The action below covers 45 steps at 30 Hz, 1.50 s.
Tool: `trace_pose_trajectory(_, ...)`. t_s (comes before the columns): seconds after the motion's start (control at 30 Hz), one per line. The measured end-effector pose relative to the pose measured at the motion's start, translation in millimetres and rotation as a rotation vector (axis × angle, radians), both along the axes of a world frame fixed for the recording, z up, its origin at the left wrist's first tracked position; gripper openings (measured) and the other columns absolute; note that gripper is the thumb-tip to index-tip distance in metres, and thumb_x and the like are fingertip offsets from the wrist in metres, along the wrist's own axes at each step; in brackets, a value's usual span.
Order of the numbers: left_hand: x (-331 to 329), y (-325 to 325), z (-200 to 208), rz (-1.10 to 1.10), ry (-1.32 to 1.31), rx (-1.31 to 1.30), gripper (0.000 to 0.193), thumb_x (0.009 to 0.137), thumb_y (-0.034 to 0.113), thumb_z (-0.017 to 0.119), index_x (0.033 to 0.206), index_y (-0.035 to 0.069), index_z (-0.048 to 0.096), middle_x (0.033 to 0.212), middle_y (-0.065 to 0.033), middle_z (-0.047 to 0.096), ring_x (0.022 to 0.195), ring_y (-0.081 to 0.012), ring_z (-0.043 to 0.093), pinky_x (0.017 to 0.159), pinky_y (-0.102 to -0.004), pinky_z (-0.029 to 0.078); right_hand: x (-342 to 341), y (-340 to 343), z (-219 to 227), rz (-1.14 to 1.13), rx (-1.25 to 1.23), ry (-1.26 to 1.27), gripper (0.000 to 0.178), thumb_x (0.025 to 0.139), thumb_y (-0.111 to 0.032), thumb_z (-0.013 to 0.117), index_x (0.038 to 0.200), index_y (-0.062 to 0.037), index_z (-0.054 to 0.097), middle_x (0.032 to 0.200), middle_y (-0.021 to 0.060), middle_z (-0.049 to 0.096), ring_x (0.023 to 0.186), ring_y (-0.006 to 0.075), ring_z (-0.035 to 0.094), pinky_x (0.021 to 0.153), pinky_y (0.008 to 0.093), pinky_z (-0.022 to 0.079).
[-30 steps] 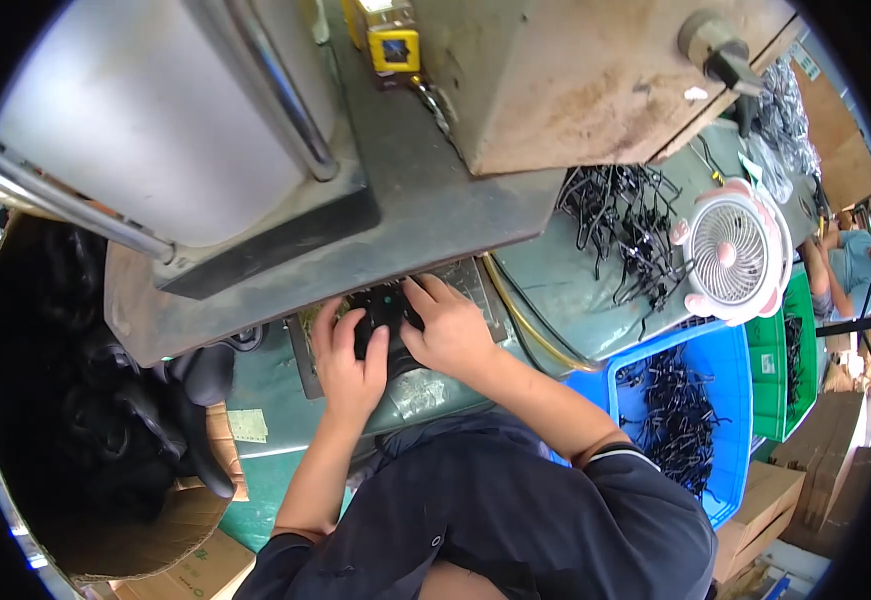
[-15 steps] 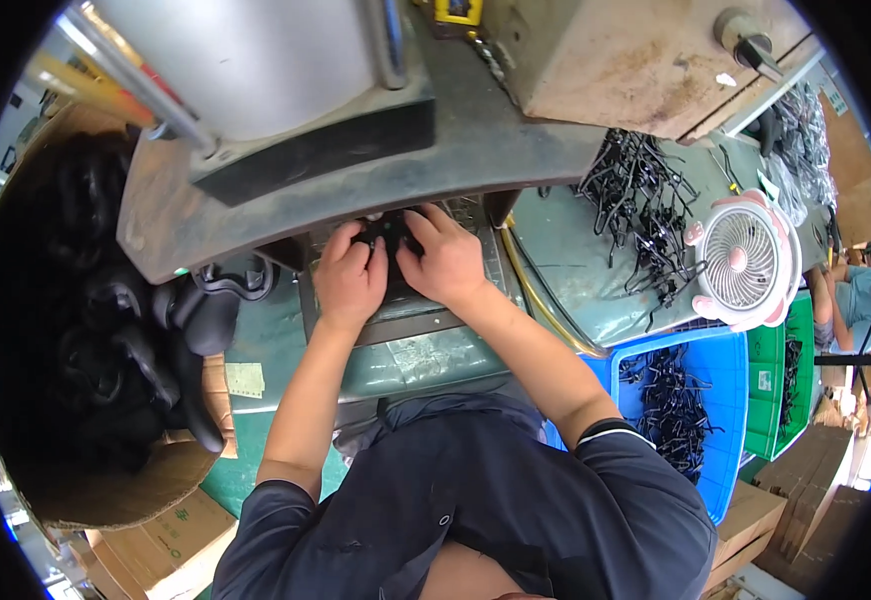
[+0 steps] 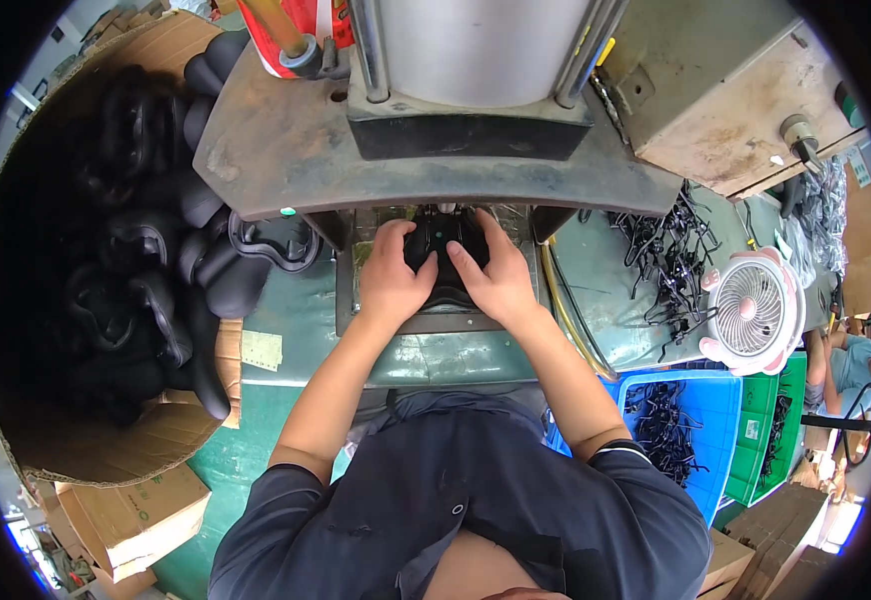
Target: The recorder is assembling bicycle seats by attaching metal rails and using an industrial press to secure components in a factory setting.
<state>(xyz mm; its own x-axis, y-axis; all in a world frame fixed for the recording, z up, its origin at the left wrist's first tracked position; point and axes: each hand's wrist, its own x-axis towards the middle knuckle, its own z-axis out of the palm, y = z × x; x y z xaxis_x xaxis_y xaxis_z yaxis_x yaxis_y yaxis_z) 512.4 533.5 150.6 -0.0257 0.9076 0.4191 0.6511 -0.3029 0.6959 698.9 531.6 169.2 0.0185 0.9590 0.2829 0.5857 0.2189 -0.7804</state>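
A black moulded part (image 3: 443, 243), shaped somewhat like a bicycle saddle, lies under the steel plate of a press (image 3: 426, 183). My left hand (image 3: 392, 282) grips its left side, thumb on top and fingers curled toward the far edge. On the opposite side my right hand (image 3: 501, 280) holds it in the same way, the thumb pointing inward. Beneath the part is the press bed (image 3: 414, 325), a dark metal frame. The part's far end is hidden under the plate. To the left, a similar black moulded piece (image 3: 281, 245) rests on the green table.
A cardboard box (image 3: 191, 445) of black padded pieces stands at the left. Black wiry parts (image 3: 671, 260) lie in a heap on the right, beside a pink-and-white fan (image 3: 753, 308). Blue (image 3: 711, 425) and green (image 3: 756, 440) bins stand below them. A control box (image 3: 726, 100) is at upper right.
The view has shifted, so the press and hands appear further right. My hands have spread apart slightly along the black part's sides, and more of it shows between them.
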Motion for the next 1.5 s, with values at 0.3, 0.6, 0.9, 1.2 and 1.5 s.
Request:
trace_pose_trajectory(0.3, -16, -42, 33, -0.372, -0.703, -0.634, 0.036, 0.084, 0.005, 0.080, 0.119, 0.002, 0.070, 0.115, -0.0047, 0.073, 0.113, -0.0153, 0.065, 0.100, -0.0316, 0.052, 78, -43, 24, 0.211, 0.466, -0.318, 0.075, 0.073, -0.006, 0.075, 0.146, -0.0012, 0.057, 0.137, 0.0242, 0.067, 0.126, 0.0449, 0.065, 0.118, 0.0497, 0.046)
trace_pose_trajectory(0.6, -21, -50, 49, -0.846, -0.940, -0.603, 0.034, 0.106, 0.006, 0.064, 0.138, -0.002, 0.056, 0.125, -0.0205, 0.072, 0.112, -0.0280, 0.075, 0.093, -0.0379, 0.062, 133, -66, 6, -0.365, 0.038, 0.460, 0.058, 0.087, -0.021, 0.084, 0.136, -0.0020, 0.059, 0.115, 0.0116, 0.071, 0.103, 0.0168, 0.068, 0.092, 0.0358, 0.055)
trace_pose_trajectory(0.9, -32, -70, 53, -0.673, -0.642, -0.510, 0.018, 0.101, -0.002, 0.071, 0.119, 0.000, 0.068, 0.111, -0.0085, 0.077, 0.104, -0.0158, 0.075, 0.091, -0.0289, 0.059, 237, 124, 65, -0.380, 0.170, -0.486, 0.056, 0.091, -0.041, 0.080, 0.124, 0.0029, 0.070, 0.121, 0.0287, 0.073, 0.104, 0.0431, 0.074, 0.090, 0.0463, 0.060)
trace_pose_trajectory(1.2, -166, -40, 5, 0.384, -0.713, -0.147, 0.043, 0.104, 0.016, 0.073, 0.135, -0.004, 0.051, 0.107, -0.0087, 0.069, 0.086, -0.0142, 0.070, 0.074, -0.0269, 0.059, 295, 123, 7, -0.309, 0.298, -0.889, 0.025, 0.095, -0.015, 0.066, 0.114, -0.0018, 0.074, 0.104, 0.0221, 0.078, 0.095, 0.0446, 0.074, 0.087, 0.0496, 0.061)
trace_pose_trajectory(1.5, -212, 25, -3, 0.770, -0.195, -0.319, 0.096, 0.091, 0.063, 0.079, 0.143, -0.011, 0.047, 0.100, -0.0193, 0.072, 0.090, -0.0295, 0.074, 0.083, -0.0389, 0.058, 232, -34, 35, -0.268, 0.054, 0.810, 0.036, 0.110, -0.005, 0.054, 0.142, 0.0114, 0.057, 0.129, 0.0216, 0.073, 0.075, 0.0248, 0.075, 0.067, 0.0344, 0.064)
